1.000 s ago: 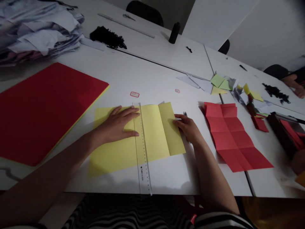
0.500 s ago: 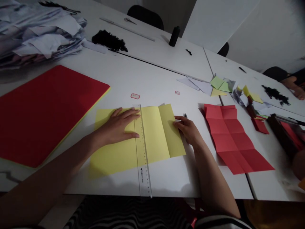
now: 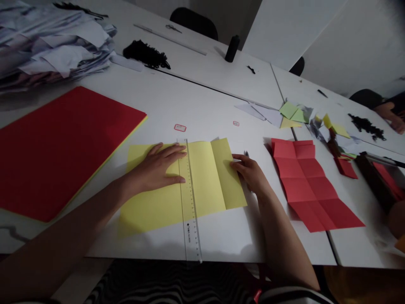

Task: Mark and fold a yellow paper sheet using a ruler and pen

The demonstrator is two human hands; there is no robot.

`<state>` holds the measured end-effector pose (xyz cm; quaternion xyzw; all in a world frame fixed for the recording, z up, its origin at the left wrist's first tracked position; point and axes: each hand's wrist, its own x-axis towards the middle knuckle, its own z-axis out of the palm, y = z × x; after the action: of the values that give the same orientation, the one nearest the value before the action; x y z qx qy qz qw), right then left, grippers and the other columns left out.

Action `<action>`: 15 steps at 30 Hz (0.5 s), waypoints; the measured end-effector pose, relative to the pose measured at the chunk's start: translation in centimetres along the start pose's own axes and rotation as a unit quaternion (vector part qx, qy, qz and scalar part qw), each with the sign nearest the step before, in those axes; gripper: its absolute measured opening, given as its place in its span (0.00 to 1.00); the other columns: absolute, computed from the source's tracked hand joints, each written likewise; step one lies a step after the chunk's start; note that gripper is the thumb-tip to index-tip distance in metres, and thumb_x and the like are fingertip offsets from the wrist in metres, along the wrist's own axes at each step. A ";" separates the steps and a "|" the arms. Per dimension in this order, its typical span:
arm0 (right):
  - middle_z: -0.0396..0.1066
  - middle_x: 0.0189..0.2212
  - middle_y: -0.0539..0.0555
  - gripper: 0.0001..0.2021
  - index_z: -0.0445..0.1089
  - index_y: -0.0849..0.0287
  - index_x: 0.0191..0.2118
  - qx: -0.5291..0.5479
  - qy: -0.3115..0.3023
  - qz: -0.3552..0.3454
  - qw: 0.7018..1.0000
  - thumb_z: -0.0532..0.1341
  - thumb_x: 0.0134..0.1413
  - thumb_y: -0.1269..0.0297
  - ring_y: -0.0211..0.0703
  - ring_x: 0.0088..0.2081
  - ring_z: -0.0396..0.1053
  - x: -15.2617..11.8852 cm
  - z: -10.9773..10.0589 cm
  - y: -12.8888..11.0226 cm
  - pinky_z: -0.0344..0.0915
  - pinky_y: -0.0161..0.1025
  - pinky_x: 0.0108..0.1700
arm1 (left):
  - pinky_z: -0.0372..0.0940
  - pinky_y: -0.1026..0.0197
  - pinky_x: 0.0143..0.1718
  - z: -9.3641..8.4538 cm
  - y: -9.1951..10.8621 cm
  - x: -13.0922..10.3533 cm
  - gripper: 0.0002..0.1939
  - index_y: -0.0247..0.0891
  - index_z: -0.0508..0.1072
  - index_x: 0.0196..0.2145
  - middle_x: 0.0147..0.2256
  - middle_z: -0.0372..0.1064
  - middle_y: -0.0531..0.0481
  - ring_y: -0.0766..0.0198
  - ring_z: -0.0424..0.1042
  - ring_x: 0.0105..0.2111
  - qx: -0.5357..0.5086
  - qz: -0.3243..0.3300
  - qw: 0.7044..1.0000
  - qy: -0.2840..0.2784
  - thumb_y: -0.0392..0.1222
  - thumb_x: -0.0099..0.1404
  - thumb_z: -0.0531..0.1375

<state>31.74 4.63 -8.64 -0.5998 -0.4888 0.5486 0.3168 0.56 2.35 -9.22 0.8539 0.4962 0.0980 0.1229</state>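
A sheet of yellow paper (image 3: pixel 207 185) lies in front of me, with a crease running down its right part and the right strip tilted up. A clear ruler (image 3: pixel 192 219) rests across it, its lower end reaching the table's front edge. My left hand (image 3: pixel 160 166) lies flat with fingers spread, pressing the ruler and the paper. At the right edge of the sheet, my right hand (image 3: pixel 251 173) pinches the paper between thumb and fingers. A dark pointed thing, perhaps a pen, shows partly behind the right hand.
Left is a stack of red sheets (image 3: pixel 69 152) over yellow ones; right, a creased red paper (image 3: pixel 311 185). Behind are a white paper pile (image 3: pixel 63 46), black cord (image 3: pixel 147 54), a black bottle (image 3: pixel 232 48) and paper scraps (image 3: pixel 289 110). Another person's hand (image 3: pixel 394 120) shows far right.
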 end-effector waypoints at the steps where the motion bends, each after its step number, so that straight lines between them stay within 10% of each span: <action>1: 0.76 0.35 0.52 0.20 0.70 0.55 0.47 -0.001 0.001 0.002 1.000 0.64 0.46 0.57 0.45 0.35 0.73 0.0 0.0 -0.1 0.68 0.43 0.37 | 0.32 0.51 0.66 0.0 0.0 0.0 0.36 0.43 0.59 0.60 0.65 0.49 0.50 0.58 0.47 0.65 0.000 0.001 1.000 0.001 0.65 0.61 0.57; 15: 0.72 0.35 0.51 0.10 0.70 0.55 0.40 0.160 -0.131 -0.014 0.978 0.63 0.53 0.57 0.38 0.35 0.70 -1.3 0.2 -1.7 0.66 0.33 0.33 | 0.32 0.51 0.66 0.2 -0.2 0.0 0.38 0.43 0.59 0.61 0.66 0.49 0.51 0.58 0.46 0.66 0.004 -0.003 1.000 -0.007 0.67 0.60 0.56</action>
<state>31.29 3.89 -6.67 -0.4575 -0.4397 0.6893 0.3496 0.43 2.45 -9.44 0.8534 0.4985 0.0896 0.1233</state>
